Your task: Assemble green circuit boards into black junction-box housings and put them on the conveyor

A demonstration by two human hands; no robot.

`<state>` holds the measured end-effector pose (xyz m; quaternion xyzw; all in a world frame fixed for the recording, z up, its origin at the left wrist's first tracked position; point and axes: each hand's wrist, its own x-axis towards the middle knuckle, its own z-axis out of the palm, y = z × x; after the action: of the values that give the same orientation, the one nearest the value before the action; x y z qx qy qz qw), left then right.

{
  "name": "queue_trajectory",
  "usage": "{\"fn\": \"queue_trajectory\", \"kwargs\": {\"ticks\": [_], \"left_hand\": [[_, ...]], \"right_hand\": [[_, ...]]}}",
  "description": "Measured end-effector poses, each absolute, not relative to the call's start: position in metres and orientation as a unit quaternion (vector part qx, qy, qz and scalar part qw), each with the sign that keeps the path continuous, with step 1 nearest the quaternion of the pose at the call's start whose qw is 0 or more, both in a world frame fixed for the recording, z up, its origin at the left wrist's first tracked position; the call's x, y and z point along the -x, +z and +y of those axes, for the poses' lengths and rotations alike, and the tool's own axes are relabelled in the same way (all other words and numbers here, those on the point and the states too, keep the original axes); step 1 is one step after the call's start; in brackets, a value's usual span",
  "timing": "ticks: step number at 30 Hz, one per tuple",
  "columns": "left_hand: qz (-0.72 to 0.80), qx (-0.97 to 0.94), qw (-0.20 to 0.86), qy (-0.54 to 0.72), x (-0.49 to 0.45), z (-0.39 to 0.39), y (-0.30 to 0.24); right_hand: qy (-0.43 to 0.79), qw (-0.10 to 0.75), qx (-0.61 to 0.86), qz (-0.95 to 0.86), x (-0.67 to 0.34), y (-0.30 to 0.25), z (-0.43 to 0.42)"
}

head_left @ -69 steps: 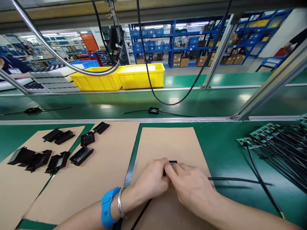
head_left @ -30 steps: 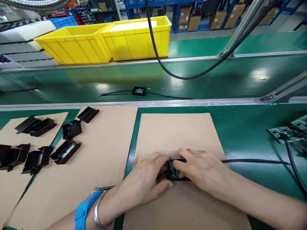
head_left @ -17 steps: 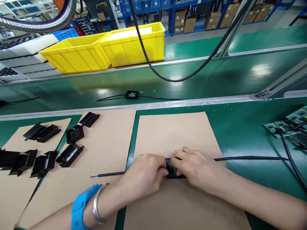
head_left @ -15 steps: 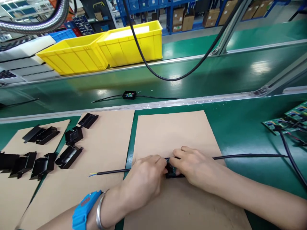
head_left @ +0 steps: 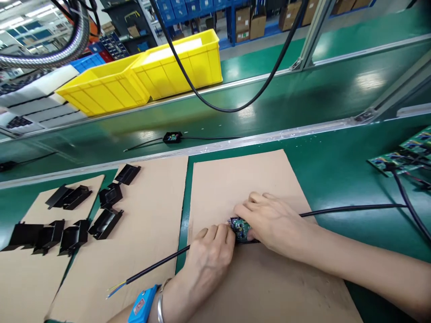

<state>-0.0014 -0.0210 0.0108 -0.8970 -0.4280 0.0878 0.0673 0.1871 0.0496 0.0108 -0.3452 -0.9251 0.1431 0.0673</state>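
Note:
A green circuit board in a black case [head_left: 241,229] lies on the cardboard sheet between my two hands. My left hand [head_left: 212,251] is closed at the left end of the case, on the black cable [head_left: 158,268], whose free end shows bare yellow and blue wires at the lower left. Over the right part of the case, my right hand [head_left: 269,222] is closed on it, thumb at the near edge. A second black cable [head_left: 353,208] runs out to the right from under this hand. The fingertips of both hands are partly hidden.
Several empty black cases [head_left: 106,223] lie on cardboard [head_left: 151,193] at the left. Green circuit boards [head_left: 387,163] with cables sit at the right. Beyond the metal rail [head_left: 269,134] rests another cased board [head_left: 172,137]. Yellow bins [head_left: 107,92] stand farther back, and a black cable [head_left: 222,109] hangs in front.
The left cable's free end has swung down toward me, and my left hand has shifted slightly lower. My right hand has moved up a little, exposing more of the board. The camera view has tilted.

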Motion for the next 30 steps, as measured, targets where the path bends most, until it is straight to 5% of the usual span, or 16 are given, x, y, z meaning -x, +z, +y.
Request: {"fn": "queue_trajectory", "kwargs": {"ticks": [6, 17, 23, 30], "left_hand": [[-0.452, 0.891, 0.032, -0.017, 0.015, -0.02, -0.01], [-0.458, 0.882, -0.091, -0.067, 0.015, -0.004, 0.015], [-0.269, 0.954, -0.112, -0.071, 0.002, 0.0, 0.005], [-0.253, 0.953, -0.126, -0.11, 0.008, 0.014, -0.009]], "right_hand": [[0.215, -0.028, 0.349, -0.912, -0.157, 0.023, 0.07], [0.21, 0.075, 0.358, -0.907, -0.198, 0.02, 0.054], [0.224, 0.038, 0.38, -0.897, -0.214, 0.017, 0.037], [0.253, 0.029, 0.395, -0.883, -0.21, 0.014, 0.04]]}}
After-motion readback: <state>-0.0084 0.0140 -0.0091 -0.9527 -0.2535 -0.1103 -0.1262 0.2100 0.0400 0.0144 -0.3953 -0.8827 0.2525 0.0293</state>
